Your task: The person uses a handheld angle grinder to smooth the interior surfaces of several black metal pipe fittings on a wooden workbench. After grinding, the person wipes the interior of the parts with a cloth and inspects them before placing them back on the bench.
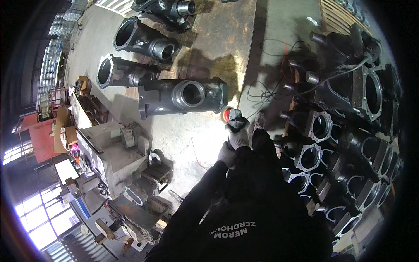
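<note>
My right hand (239,136), in a pale grey glove, is closed round an angle grinder (236,115). The grinder's round red disc (226,114) is beside the right end of a black metal casting (161,97); I cannot tell whether they touch. Just behind and to the left, my gloved left hand (226,154) is closed at the rear of the grinder, its fingers partly hidden. The casting lies on its side, a wide round port facing up. Two similar castings (142,41) (120,72) lie beyond it.
Many black castings (310,157) are stacked close on my right. A dark cable (262,94) loops over the floor beyond my shoe (260,118). To the left stand a grey box-like block (115,153) and a cluttered bench (131,214). A stained brown sheet (218,39) lies ahead.
</note>
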Available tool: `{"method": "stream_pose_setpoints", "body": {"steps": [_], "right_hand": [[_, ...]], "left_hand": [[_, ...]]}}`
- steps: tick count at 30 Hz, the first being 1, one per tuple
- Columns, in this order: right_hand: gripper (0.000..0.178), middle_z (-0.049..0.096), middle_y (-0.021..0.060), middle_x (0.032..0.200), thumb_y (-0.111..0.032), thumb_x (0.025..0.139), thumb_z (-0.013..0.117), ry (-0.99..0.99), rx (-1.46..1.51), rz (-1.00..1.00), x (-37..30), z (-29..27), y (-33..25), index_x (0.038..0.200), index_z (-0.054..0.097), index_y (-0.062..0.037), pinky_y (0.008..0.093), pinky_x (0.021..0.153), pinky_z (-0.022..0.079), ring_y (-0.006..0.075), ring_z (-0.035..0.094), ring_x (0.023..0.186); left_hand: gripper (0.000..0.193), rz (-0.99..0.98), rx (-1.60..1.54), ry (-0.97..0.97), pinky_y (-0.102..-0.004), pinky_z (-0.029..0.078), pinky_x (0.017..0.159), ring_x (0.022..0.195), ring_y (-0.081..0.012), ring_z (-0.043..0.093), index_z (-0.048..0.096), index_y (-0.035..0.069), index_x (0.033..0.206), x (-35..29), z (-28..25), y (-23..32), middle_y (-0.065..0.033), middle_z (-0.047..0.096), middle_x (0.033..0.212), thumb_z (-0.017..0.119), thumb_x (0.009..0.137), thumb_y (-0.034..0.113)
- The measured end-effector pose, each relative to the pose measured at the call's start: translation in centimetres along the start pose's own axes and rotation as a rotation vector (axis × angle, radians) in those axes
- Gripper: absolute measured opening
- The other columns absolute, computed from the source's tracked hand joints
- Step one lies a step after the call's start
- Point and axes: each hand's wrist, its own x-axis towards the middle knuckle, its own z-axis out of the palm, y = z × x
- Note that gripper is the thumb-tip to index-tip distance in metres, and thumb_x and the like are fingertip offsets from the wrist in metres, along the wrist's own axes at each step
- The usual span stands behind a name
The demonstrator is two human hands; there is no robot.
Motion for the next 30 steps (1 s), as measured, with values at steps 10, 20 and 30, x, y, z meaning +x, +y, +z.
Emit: {"method": "stream_pose_setpoints", "body": {"steps": [10,20,30], "right_hand": [[0.093,0.069,0.026,0.114,-0.048,0.077,0.083,-0.108,-0.342,0.231,2.7,-0.9,-5.8,0.142,0.028,-0.0087,0.0499,0.088,0.055,0.043,0.068,0.107],[0.069,0.071,0.0157,0.114,-0.04,0.079,0.085,-0.059,-0.185,0.047,8.1,1.0,-2.6,0.129,0.052,-0.0048,0.0421,0.09,0.055,0.0305,0.07,0.106],[0.074,0.066,0.0178,0.129,-0.037,0.079,0.085,-0.142,-0.23,0.145,5.3,-5.5,-4.7,0.132,0.054,0.002,0.0403,0.103,0.047,0.032,0.063,0.12]], "left_hand": [[0.051,0.066,-0.009,0.028,-0.0379,0.055,0.081,0.096,-0.0242,0.068,0.053,-0.004,0.112,3.5,-1.5,2.2,-0.0155,0.07,0.1,0.083,0.077,0.017],[0.061,0.186,0.083,-0.021,-0.0398,0.055,0.086,0.099,-0.0305,0.069,0.056,-0.007,0.113,8.1,-1.9,4.2,-0.0209,0.071,0.103,0.082,0.076,0.033],[0.082,-0.121,0.011,-0.118,-0.0466,0.053,0.096,0.112,-0.0427,0.067,0.052,-0.002,0.129,1.1,-1.8,9.9,-0.0276,0.069,0.118,0.082,0.07,0.047]]}}
